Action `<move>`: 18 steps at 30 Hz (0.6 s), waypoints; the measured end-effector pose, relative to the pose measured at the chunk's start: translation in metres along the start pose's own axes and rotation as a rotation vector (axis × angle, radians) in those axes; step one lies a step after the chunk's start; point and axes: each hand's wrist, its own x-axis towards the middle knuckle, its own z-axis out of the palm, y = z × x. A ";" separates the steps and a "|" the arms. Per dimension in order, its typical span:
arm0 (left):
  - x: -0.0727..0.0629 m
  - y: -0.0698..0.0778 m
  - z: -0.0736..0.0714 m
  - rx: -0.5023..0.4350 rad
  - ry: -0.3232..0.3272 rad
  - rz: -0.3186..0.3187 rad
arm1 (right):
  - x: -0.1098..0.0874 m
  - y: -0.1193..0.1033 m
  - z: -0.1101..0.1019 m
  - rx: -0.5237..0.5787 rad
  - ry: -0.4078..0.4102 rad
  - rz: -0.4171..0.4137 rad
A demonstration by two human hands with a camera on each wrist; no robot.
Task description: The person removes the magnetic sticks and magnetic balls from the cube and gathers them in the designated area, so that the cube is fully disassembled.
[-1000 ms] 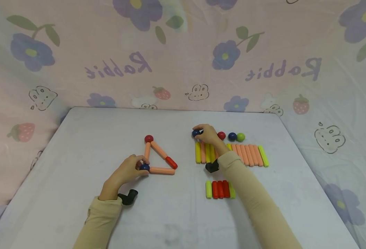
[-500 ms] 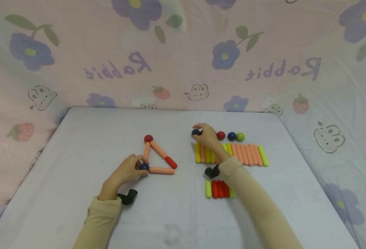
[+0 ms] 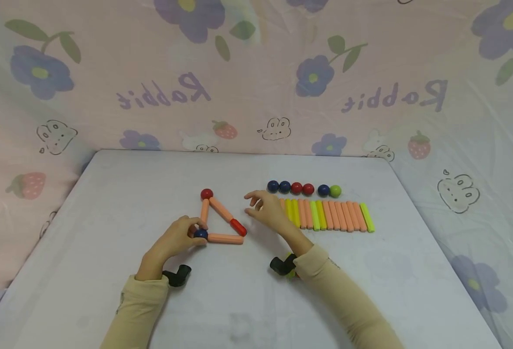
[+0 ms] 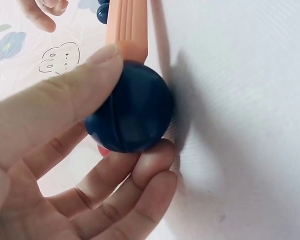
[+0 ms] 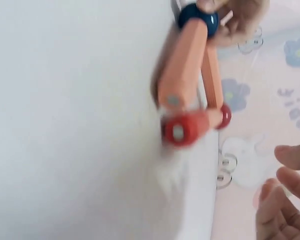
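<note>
My left hand pinches a dark blue ball between thumb and fingers, low at the table. An orange stick runs right from that ball, and another orange stick leads away to a red ball. From the red ball a third orange stick, joined to a short red stick, slants down to the right. The red end lies near the first stick's free end, a small gap between them in the right wrist view. My right hand hovers right of this triangle, fingers loosely bent, nothing visible between them.
Several balls in blue, red and green stand in a row at the back right. In front of them lies a row of orange and yellow sticks. The right wrist's black camera mount hides most of the short sticks.
My right hand has left the blue balls at the back and moved left and nearer, towards the triangle. The balls there now show uncovered. My left hand keeps its grip on the blue ball.
</note>
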 end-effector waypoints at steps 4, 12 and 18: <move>0.000 -0.001 -0.001 0.007 0.006 0.000 | -0.011 -0.011 0.017 0.032 -0.085 -0.062; 0.000 -0.002 -0.003 -0.004 0.004 -0.012 | -0.023 -0.026 0.045 0.016 -0.220 -0.174; 0.001 -0.002 -0.004 -0.017 0.008 -0.022 | -0.017 -0.033 0.057 -0.077 -0.279 -0.212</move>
